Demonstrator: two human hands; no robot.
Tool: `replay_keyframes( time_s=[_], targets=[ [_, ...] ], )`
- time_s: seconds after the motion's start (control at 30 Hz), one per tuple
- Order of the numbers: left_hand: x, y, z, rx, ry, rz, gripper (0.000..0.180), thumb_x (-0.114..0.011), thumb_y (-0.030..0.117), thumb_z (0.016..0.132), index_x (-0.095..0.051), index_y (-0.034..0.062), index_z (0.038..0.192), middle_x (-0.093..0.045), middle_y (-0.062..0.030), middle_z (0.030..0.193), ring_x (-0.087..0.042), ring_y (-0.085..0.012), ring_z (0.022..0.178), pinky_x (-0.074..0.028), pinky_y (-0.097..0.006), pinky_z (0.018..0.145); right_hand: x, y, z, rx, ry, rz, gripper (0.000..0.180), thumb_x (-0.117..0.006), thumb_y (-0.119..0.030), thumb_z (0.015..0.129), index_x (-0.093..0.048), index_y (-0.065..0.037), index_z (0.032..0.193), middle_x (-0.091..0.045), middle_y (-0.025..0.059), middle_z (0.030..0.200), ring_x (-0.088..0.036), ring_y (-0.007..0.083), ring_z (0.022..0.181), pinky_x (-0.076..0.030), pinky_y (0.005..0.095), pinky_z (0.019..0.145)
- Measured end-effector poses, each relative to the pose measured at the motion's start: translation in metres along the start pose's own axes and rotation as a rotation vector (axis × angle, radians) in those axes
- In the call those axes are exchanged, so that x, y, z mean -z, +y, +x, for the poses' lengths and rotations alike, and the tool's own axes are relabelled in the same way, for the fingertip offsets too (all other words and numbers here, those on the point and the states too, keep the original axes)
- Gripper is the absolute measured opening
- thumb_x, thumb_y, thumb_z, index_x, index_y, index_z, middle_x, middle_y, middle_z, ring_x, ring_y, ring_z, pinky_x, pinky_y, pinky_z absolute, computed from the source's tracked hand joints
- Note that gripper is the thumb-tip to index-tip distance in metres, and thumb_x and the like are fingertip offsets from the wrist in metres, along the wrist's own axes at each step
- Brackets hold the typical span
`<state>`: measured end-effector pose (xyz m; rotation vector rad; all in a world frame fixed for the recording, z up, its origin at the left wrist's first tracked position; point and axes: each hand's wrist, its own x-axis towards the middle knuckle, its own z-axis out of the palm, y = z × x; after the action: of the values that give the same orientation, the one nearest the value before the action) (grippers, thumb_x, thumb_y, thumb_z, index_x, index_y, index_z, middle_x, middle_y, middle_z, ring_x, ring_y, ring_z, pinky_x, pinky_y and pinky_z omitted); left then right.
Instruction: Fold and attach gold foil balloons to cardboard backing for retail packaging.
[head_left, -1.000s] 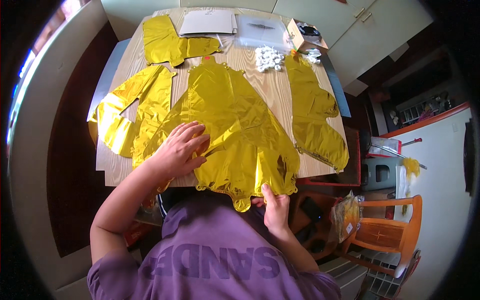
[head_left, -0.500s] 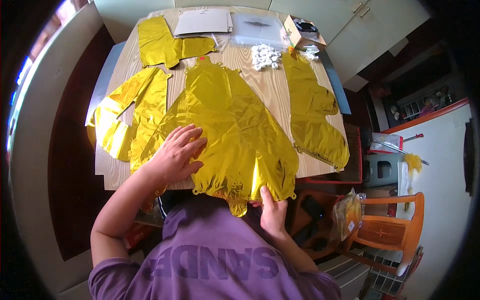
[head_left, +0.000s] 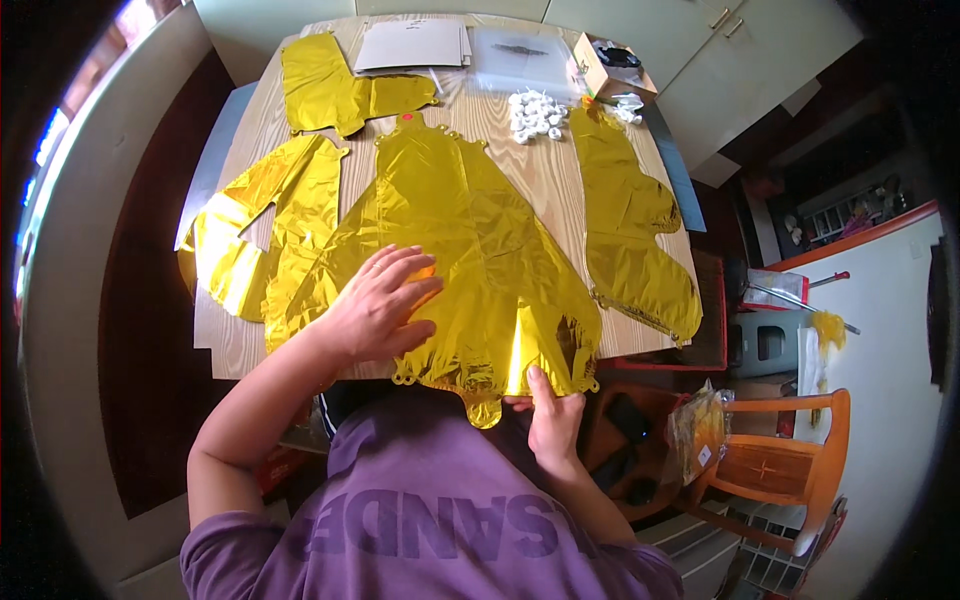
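A large flat gold foil balloon, wide at the near end and narrow at the far end, lies in front of me and hangs a little over the table's near edge. My right hand pinches its near edge, thumb on top and fingers underneath, beside a small rounded tab. Over the left part of the same balloon is my left hand, palm down with its fingers apart; whether it touches the foil I cannot tell. Under my left forearm, the overlap with another gold foil balloon is partly hidden.
Further gold foil balloons lie at the far left and right of the wooden table. Small white bundles, grey-white sheets, clear plastic bags and a wooden box stand along the back. A wooden chair is at right.
My left hand has moved to the right over the foil. My right hand keeps its pinch on the near edge, slightly higher, and the view has shifted a little.
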<state>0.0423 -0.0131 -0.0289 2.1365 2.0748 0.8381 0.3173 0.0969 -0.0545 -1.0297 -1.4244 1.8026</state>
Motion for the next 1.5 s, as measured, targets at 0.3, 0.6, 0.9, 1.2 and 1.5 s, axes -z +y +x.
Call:
replay_keyframes(
  time_s=[0.3, 0.6, 0.9, 1.2, 1.5],
  targets=[
    [-0.019, 0.001, 0.011, -0.096, -0.04, -0.03, 0.051, -0.075, 0.027, 0.082, -0.061, 0.0083, 0.129, -0.054, -0.0181, 0.135, -0.049, -0.0385, 0.132, -0.035, -0.054, 0.113, 0.003, -0.006, 0.01, 0.323, 0.077, -0.387, 0.018, -0.069, -0.002, 0.091, -0.066, 0.007, 0.106, -0.073, 0.0095, 0.092, -0.071, 0.0188, 0.074, -0.056, 0.0327, 0.07],
    [-0.023, -0.003, 0.009, -0.101, -0.049, 0.013, 0.062, -0.075, 0.028, 0.075, -0.059, 0.0091, 0.132, -0.052, -0.0169, 0.139, -0.045, -0.0369, 0.137, -0.033, -0.054, 0.116, -0.034, -0.017, 0.005, 1.075, -0.094, -1.037, 0.031, -0.069, -0.005, 0.08, -0.064, -0.003, 0.11, -0.065, 0.0088, 0.092, -0.063, 0.0262, 0.087, -0.045, 0.0412, 0.081],
    [-0.02, -0.006, 0.004, -0.082, -0.117, 0.025, 0.067, -0.073, 0.029, 0.074, -0.058, 0.0097, 0.136, -0.051, -0.0173, 0.143, -0.043, -0.0372, 0.139, -0.031, -0.054, 0.118, 0.001, -0.041, 0.03, 0.898, -0.614, -0.74, 0.041, -0.067, -0.032, 0.092, -0.069, -0.007, 0.123, -0.069, 0.0104, 0.126, -0.061, 0.0272, 0.125, -0.036, 0.0503, 0.114],
    [-0.023, -0.008, 0.006, -0.086, -0.104, 0.0, 0.065, -0.069, 0.027, 0.075, -0.058, 0.0089, 0.136, -0.051, -0.0178, 0.142, -0.044, -0.0375, 0.138, -0.03, -0.054, 0.118, 0.0, -0.031, 0.074, 0.998, -0.593, -1.202, 0.043, -0.067, -0.018, 0.091, -0.062, -0.003, 0.131, -0.058, 0.0118, 0.143, -0.052, 0.0303, 0.134, -0.032, 0.0507, 0.117],
    [-0.015, -0.004, 0.007, -0.078, -0.138, -0.008, 0.079, -0.075, 0.029, 0.064, -0.056, 0.0082, 0.138, -0.05, -0.0193, 0.143, -0.043, -0.0388, 0.139, -0.029, -0.054, 0.119, -0.002, -0.033, 0.076, 1.003, -0.672, -1.278, 0.048, -0.064, -0.023, 0.094, -0.058, -0.002, 0.137, -0.053, 0.0123, 0.148, -0.048, 0.0302, 0.138, -0.026, 0.0524, 0.12]
  ],
)
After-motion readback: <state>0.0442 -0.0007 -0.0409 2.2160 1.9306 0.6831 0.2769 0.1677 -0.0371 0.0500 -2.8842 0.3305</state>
